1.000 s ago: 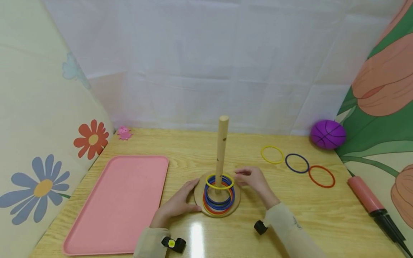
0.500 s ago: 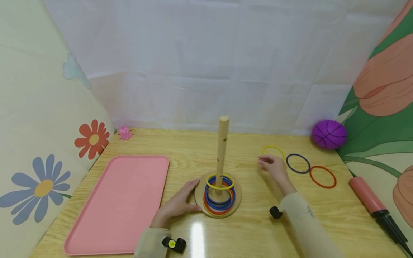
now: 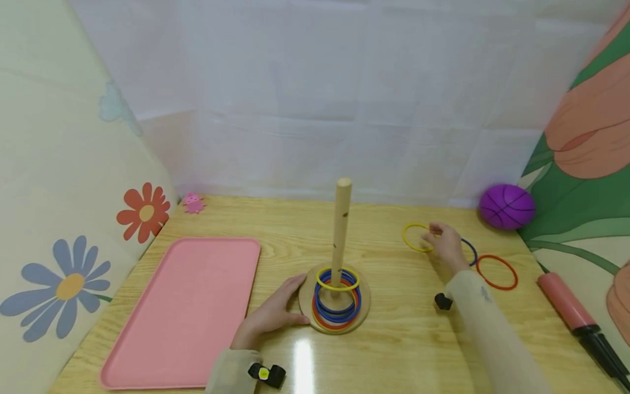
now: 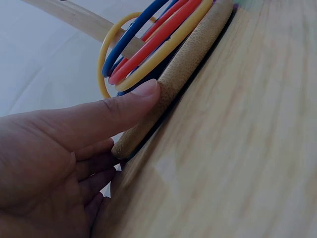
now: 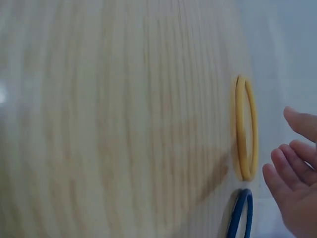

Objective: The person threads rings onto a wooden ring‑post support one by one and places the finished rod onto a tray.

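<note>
A wooden ring-toss stand (image 3: 341, 235) stands mid-table, its upright peg rising through several stacked blue, red and yellow rings. My left hand (image 3: 273, 313) holds the left edge of its round base (image 3: 363, 309). In the left wrist view, the thumb (image 4: 126, 106) presses the base's rim while the other fingers lie partly hidden behind it. My right hand (image 3: 447, 246) hovers over the loose rings with parted fingers, holding nothing. A yellow ring (image 3: 404, 235) lies to its left. Partly covered by that hand is a blue ring (image 3: 475, 253); a red ring (image 3: 516, 276) lies farther right.
At left lies a pink tray (image 3: 182, 312). A small pink figure (image 3: 194, 203) sits at the back left corner, and a purple ball (image 3: 507, 207) at the back right. Along the right edge is a red and black hand pump (image 3: 566, 301). White cloth hangs behind the table.
My right hand has moved away from the stand, rightward and back, to above the loose yellow and blue rings. The left hand stays at the base, and the stacked rings look unchanged.
</note>
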Available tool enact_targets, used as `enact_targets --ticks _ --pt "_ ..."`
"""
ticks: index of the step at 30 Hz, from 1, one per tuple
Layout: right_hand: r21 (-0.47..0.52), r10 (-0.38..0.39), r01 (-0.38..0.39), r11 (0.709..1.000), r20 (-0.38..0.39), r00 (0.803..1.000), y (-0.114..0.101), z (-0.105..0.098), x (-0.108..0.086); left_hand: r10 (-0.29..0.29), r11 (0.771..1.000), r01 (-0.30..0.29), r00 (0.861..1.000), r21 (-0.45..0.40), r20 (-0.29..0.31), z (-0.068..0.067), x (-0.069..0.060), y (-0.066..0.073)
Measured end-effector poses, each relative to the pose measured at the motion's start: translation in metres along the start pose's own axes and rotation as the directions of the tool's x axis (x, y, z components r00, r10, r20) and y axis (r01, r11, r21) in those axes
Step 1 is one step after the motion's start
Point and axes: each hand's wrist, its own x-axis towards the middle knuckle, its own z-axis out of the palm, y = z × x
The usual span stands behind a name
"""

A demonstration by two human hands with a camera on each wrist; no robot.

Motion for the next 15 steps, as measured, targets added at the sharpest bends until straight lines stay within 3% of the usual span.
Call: enact_targets --ticks 15 --pt "-0.148 -0.083 0.099 0.984 0.114 0.99 0.018 -0.002 0.012 0.014 1.0 -0.013 1.0 0.015 -0.007 0.001 0.0 0.001"
